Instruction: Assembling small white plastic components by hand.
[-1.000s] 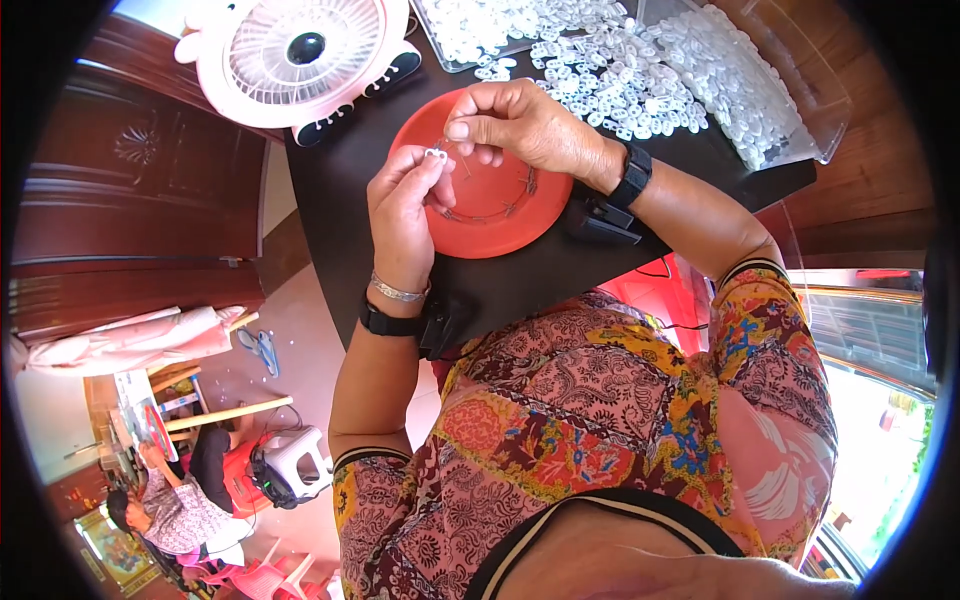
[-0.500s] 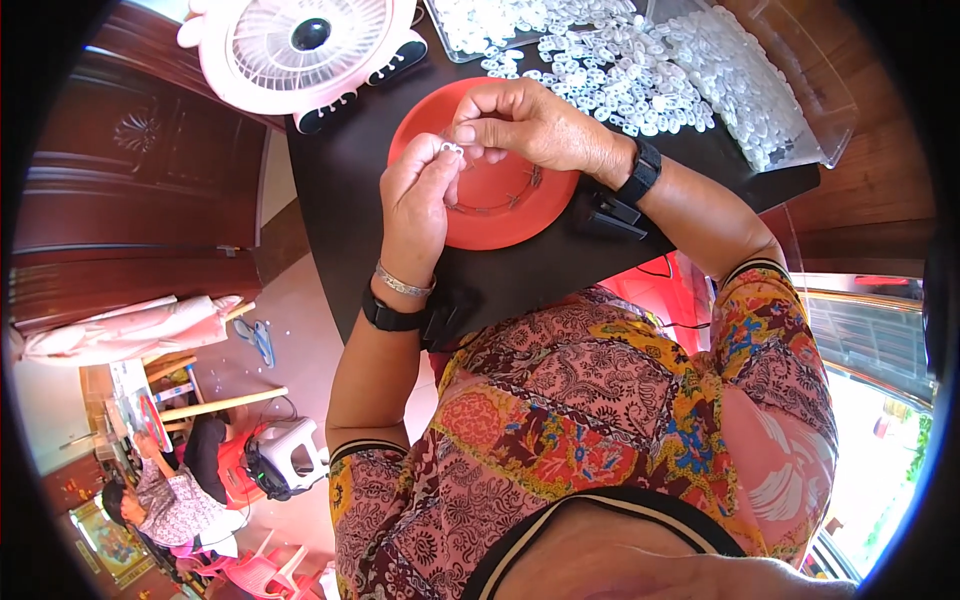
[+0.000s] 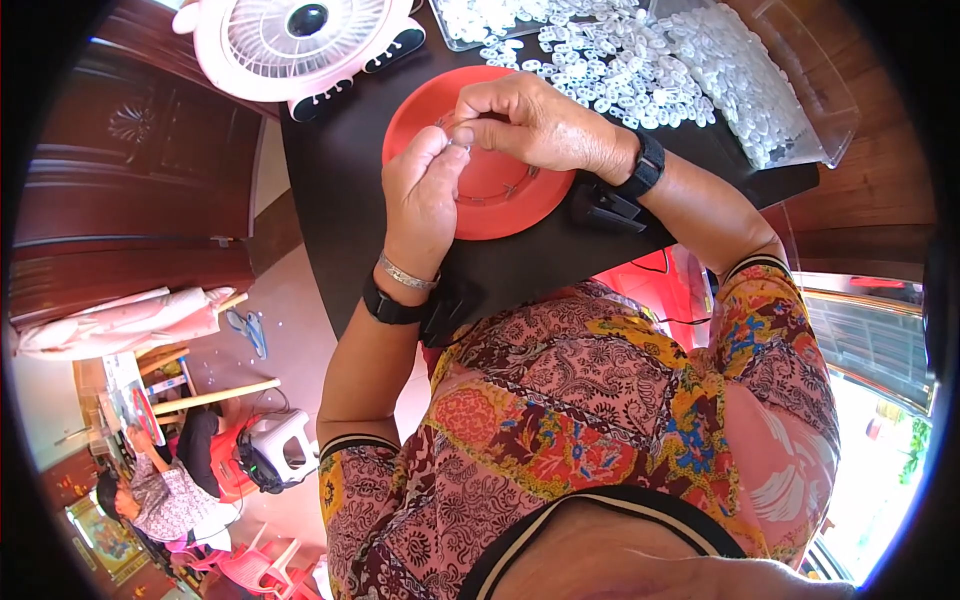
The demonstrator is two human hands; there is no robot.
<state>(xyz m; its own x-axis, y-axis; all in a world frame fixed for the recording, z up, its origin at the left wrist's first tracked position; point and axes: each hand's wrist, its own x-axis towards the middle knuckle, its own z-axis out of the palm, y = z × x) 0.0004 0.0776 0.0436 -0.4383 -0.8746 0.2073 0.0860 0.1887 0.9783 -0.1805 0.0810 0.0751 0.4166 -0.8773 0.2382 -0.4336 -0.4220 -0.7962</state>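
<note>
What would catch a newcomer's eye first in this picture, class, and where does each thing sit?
Two hands meet over a red plate on the dark table: the left hand and right hand pinch something tiny between their fingers. Beyond them lies a heap of small white pieces, spilling towards a clear tray at right, and a pink fan stands at the far left.

Bright, even daylight fills the scene, strongest at the lower right, where a window area [image 3: 880,400] is washed out to near white. The black worktop [image 3: 340,200] shows little glare, and the hands cast only soft shadows on the red plate [image 3: 500,195]. Focus is sharp in the centre; fisheye bending curves the wooden door [image 3: 120,150] at left, and a black vignette rings the frame
</note>
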